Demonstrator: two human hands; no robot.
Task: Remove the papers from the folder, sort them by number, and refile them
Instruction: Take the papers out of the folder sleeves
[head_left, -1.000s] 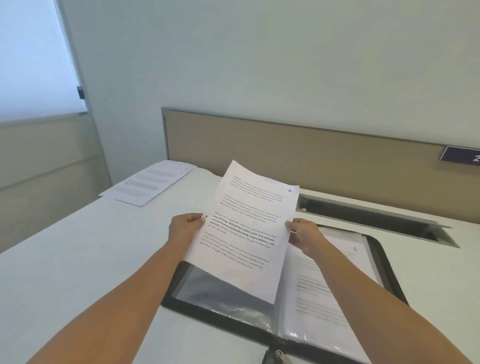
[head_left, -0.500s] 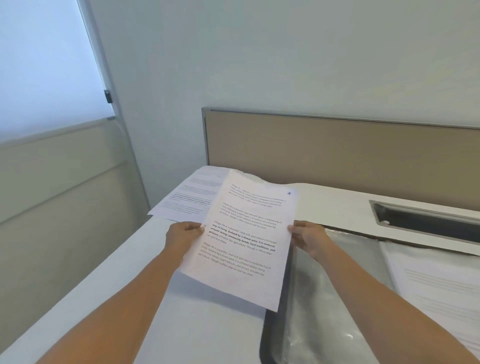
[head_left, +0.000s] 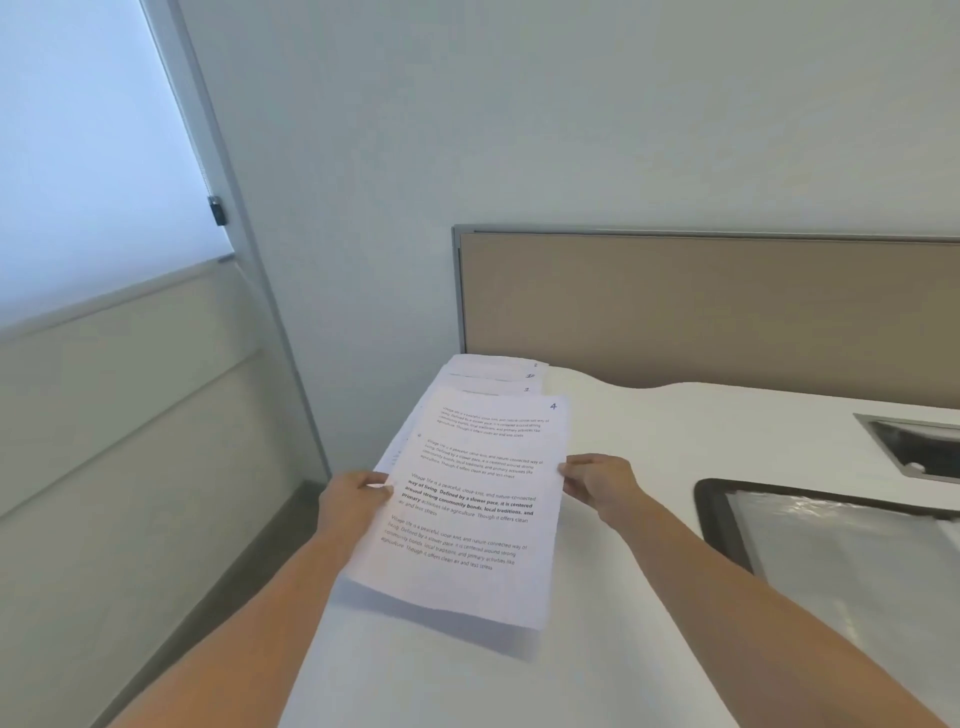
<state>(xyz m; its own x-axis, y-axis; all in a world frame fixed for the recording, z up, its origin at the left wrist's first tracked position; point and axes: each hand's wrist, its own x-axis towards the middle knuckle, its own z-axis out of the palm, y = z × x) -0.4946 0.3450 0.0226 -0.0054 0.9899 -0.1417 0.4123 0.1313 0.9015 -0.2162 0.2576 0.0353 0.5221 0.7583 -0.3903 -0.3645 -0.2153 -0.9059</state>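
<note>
A pale wall (head_left: 571, 130) fills the upper view, with a bright window (head_left: 78, 156) at the left. Below it a white desk (head_left: 649, 467) runs from the far left corner toward the camera, backed by a tan partition panel (head_left: 701, 301). At the right edge the folder (head_left: 727, 525) lies open on the desk, black-rimmed with rounded corners, and a glossy clear sleeve (head_left: 831, 561) shows inside it. A metal-framed slot (head_left: 914, 447) is set into the desk just beyond the folder. Well left of the folder, 1 sheet (head_left: 478, 499) is held over the desk's far left corner, tilted slightly, and its near edge throws a soft shadow on the surface. It is white, printed with 4 short blocks of text, the 3rd partly in bold, and bears a handwritten blue 4 in its upper right corner. Behind and under it a fanned pile of papers (head_left: 493, 371) lies on the desk, with numbers at their right corners too small to read surely. The left hand (head_left: 353, 501) pinches the sheet's left edge at mid-height, thumb on top. The right hand (head_left: 597, 480) pinches the right edge, fingers curled.
</note>
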